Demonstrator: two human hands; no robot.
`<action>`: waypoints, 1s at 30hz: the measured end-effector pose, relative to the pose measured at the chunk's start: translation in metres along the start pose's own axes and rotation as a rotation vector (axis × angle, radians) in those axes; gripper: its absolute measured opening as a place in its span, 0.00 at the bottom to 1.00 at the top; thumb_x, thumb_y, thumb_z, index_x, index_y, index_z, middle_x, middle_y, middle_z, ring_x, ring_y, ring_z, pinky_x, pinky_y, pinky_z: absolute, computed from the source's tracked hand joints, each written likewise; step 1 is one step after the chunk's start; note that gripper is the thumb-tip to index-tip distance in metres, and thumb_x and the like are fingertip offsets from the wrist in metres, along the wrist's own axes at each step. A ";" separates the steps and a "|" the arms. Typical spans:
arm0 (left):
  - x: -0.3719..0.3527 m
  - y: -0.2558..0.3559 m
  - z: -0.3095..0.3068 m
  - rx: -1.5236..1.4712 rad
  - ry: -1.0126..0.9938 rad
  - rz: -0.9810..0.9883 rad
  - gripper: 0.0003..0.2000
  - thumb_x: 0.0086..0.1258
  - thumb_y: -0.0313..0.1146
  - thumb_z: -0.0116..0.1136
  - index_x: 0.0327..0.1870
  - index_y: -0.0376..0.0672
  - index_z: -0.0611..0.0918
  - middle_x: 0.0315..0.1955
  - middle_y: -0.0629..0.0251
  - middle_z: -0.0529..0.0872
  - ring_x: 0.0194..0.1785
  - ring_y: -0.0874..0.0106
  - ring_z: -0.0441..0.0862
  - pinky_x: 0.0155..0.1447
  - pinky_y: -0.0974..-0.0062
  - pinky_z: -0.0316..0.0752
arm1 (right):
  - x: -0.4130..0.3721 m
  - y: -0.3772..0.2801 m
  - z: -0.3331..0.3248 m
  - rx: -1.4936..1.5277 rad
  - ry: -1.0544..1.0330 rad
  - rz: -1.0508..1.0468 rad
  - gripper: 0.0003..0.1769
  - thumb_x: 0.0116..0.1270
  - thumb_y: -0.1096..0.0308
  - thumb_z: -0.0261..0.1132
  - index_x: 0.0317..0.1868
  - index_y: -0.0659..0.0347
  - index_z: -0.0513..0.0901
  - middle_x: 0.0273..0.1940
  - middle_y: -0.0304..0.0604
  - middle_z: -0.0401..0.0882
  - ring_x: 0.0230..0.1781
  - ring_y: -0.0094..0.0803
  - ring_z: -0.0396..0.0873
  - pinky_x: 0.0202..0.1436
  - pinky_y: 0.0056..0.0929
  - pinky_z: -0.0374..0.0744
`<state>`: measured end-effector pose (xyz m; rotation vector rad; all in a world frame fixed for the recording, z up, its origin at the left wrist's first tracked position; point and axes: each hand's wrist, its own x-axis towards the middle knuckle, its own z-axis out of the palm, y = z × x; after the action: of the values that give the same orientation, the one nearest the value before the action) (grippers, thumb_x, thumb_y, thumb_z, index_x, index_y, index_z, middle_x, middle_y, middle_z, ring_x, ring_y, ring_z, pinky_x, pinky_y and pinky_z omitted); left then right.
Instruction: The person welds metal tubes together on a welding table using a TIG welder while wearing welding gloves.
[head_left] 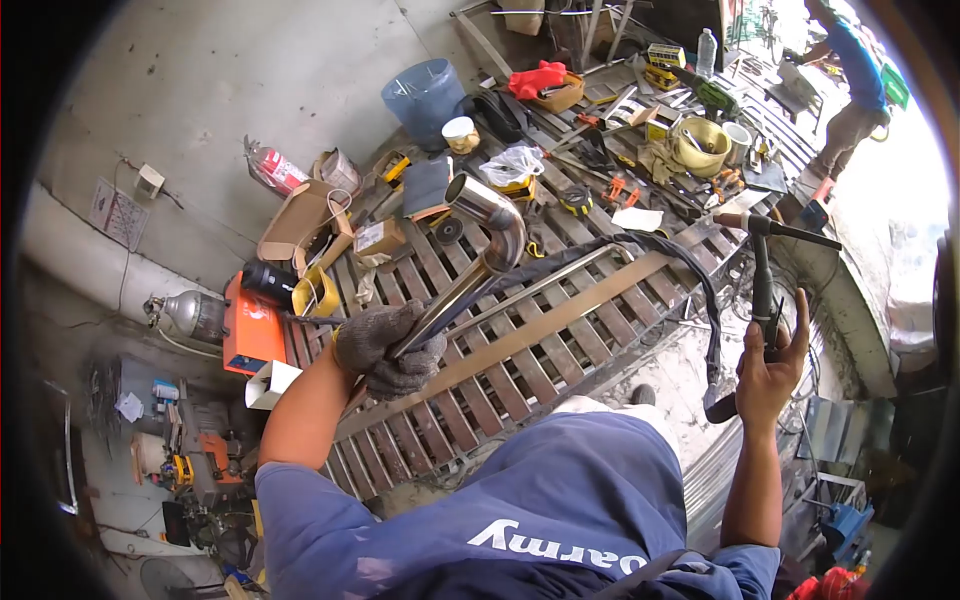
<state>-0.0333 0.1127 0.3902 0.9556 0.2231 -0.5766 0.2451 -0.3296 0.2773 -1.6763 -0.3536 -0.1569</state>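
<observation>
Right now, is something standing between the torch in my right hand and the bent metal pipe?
Nothing visibly blocks the torch from the bent metal pipe. In this view a dark cable curves between them, but seems lower, partly over the bench.

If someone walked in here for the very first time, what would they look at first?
Probably the shiny bent pipe, held above the slatted table in the gloved left hand. Next might be the black torch in the bare right hand, on the right side of the picture. The bright orange box by the table's left end stands out too.
</observation>
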 end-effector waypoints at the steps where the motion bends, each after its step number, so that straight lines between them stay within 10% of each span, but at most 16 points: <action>1: 0.000 0.001 -0.001 -0.004 -0.009 -0.006 0.36 0.87 0.72 0.49 0.38 0.42 0.79 0.16 0.73 0.69 0.12 0.80 0.63 0.14 0.76 0.57 | 0.004 0.001 0.000 0.008 -0.005 0.002 0.45 0.84 0.71 0.73 0.93 0.54 0.59 0.44 0.37 0.85 0.34 0.16 0.73 0.38 0.20 0.70; 12: 0.026 0.008 0.026 0.076 0.210 0.029 0.37 0.86 0.75 0.46 0.35 0.44 0.79 0.19 0.70 0.73 0.14 0.79 0.67 0.15 0.73 0.64 | 0.053 0.003 -0.014 0.012 -0.061 -0.012 0.45 0.85 0.72 0.72 0.93 0.54 0.58 0.42 0.36 0.84 0.31 0.15 0.71 0.33 0.19 0.68; 15: 0.050 0.012 0.014 0.496 0.373 -0.014 0.32 0.89 0.68 0.53 0.44 0.41 0.84 0.22 0.68 0.80 0.18 0.71 0.78 0.22 0.69 0.73 | 0.067 0.003 -0.015 0.041 -0.044 -0.047 0.45 0.84 0.73 0.72 0.93 0.55 0.59 0.39 0.36 0.85 0.28 0.15 0.72 0.30 0.19 0.68; 17: 0.097 -0.013 -0.017 1.237 0.615 0.335 0.25 0.86 0.59 0.63 0.42 0.42 0.85 0.24 0.65 0.85 0.27 0.61 0.86 0.33 0.62 0.78 | 0.075 0.004 -0.011 0.093 -0.036 -0.022 0.45 0.84 0.73 0.72 0.93 0.55 0.59 0.38 0.36 0.85 0.26 0.14 0.73 0.28 0.19 0.68; 21: 0.203 -0.063 -0.070 1.575 0.964 0.257 0.22 0.85 0.54 0.63 0.56 0.41 0.85 0.40 0.42 0.93 0.46 0.38 0.92 0.49 0.44 0.83 | 0.084 0.010 -0.005 0.141 -0.056 -0.027 0.44 0.84 0.72 0.73 0.92 0.58 0.59 0.37 0.38 0.86 0.23 0.15 0.75 0.24 0.20 0.70; 30: 0.335 -0.188 -0.109 1.834 0.888 0.012 0.22 0.85 0.54 0.61 0.54 0.40 0.85 0.48 0.46 0.91 0.55 0.47 0.90 0.59 0.48 0.85 | 0.113 0.013 -0.011 0.052 -0.111 -0.009 0.42 0.85 0.74 0.72 0.91 0.62 0.60 0.36 0.38 0.86 0.23 0.15 0.75 0.24 0.20 0.70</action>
<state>0.1477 -0.0027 0.0533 2.9854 0.4748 -0.1570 0.3566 -0.3263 0.3009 -1.6359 -0.4451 -0.0615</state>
